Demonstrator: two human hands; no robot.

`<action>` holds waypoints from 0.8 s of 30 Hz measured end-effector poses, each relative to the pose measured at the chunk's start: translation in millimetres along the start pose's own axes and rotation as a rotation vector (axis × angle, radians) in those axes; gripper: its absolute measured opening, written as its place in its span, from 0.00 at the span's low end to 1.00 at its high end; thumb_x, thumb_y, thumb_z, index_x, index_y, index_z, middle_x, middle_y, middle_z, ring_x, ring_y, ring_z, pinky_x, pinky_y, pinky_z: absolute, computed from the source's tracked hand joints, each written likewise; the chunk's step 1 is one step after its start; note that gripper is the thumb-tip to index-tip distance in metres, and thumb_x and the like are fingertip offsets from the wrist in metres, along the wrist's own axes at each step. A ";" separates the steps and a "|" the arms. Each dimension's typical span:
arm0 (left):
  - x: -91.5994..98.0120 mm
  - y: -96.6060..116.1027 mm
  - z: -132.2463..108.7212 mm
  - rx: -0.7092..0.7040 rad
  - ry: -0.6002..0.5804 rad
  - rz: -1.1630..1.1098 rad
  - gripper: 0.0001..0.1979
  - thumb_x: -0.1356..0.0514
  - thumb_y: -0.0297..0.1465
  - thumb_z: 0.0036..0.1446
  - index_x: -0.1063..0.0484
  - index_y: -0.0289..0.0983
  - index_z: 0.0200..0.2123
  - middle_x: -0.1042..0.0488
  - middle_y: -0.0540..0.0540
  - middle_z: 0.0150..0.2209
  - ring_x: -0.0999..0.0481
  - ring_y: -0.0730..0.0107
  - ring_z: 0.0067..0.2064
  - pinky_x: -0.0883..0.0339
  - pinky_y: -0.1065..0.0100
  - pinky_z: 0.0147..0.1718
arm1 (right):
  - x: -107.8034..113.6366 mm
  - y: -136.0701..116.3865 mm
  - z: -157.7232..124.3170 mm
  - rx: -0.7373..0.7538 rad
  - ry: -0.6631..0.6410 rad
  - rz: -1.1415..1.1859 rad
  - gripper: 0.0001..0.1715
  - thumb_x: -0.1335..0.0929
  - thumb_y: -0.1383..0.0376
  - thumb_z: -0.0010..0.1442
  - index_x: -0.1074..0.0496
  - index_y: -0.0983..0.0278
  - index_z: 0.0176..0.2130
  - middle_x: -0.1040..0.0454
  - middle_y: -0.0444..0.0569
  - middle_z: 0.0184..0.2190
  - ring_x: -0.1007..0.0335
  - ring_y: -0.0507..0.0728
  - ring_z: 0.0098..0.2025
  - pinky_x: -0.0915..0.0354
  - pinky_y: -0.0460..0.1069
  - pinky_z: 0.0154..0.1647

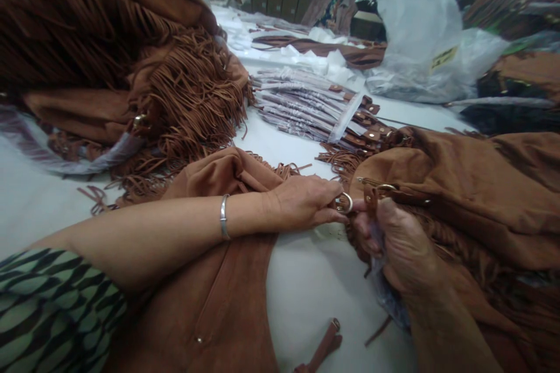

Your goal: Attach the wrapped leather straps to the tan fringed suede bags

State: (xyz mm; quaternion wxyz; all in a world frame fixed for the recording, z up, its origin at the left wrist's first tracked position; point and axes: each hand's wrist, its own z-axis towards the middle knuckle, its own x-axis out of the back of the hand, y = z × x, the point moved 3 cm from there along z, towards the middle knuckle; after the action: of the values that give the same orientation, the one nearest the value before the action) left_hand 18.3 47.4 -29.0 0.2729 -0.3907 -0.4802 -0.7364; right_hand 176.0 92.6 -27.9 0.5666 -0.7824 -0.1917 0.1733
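Observation:
My left hand [304, 201] pinches a silver metal ring [344, 203] at its fingertips. A silver bangle sits on that wrist. My right hand [394, 242] is closed around a brown strap end [371, 198] and a bit of clear plastic wrap, right beside the ring. The strap belongs to a brown suede fringed bag [472, 186] lying to the right. Under my left forearm lies another brown suede bag [227, 280].
A heap of fringed brown bags [131, 64] fills the left. A stack of plastic-wrapped straps [315, 108] lies in the middle of the white table [315, 280]. A clear plastic sack [420, 35] stands behind. Other people work at the far end. A loose strap [326, 344] lies near me.

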 end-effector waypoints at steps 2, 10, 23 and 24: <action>0.7 1.9 0.5 -0.048 -0.027 0.034 0.15 0.46 0.41 0.61 0.34 0.34 0.37 0.27 0.42 0.35 0.28 0.63 0.38 0.39 0.67 0.36 | 5.8 -5.3 0.4 0.012 0.033 -0.072 0.29 0.32 0.42 0.51 0.27 0.66 0.32 0.39 0.41 0.16 0.53 0.45 0.13 0.57 0.43 0.12; 2.7 2.9 -2.6 -0.221 -0.025 0.051 0.15 0.47 0.41 0.61 0.35 0.33 0.35 0.28 0.41 0.33 0.30 0.65 0.36 0.39 0.68 0.36 | 5.4 -5.6 5.9 -0.070 -0.109 -0.215 0.25 0.29 0.50 0.51 0.39 0.64 0.20 0.47 0.38 0.15 0.59 0.44 0.16 0.62 0.41 0.13; 8.8 3.2 -4.7 -0.263 -0.062 -0.193 0.11 0.43 0.38 0.59 0.33 0.35 0.30 0.32 0.46 0.28 0.33 0.70 0.31 0.41 0.71 0.33 | 10.2 -1.1 8.2 -0.146 -0.216 -0.125 0.23 0.27 0.53 0.50 0.37 0.65 0.20 0.50 0.37 0.14 0.61 0.43 0.15 0.65 0.42 0.14; 9.4 3.3 -4.9 -0.270 -0.070 -0.240 0.11 0.42 0.37 0.59 0.33 0.36 0.29 0.33 0.47 0.27 0.33 0.70 0.30 0.41 0.71 0.33 | 10.6 -0.9 8.5 -0.156 -0.226 -0.120 0.23 0.27 0.53 0.50 0.37 0.65 0.19 0.50 0.37 0.14 0.62 0.43 0.15 0.65 0.42 0.14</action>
State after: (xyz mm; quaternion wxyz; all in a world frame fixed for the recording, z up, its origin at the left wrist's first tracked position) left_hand 14.2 41.3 -20.6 0.1115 -0.3888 -0.4294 -0.8075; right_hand 181.0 105.1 -30.2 0.4884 -0.7867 -0.3135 0.2106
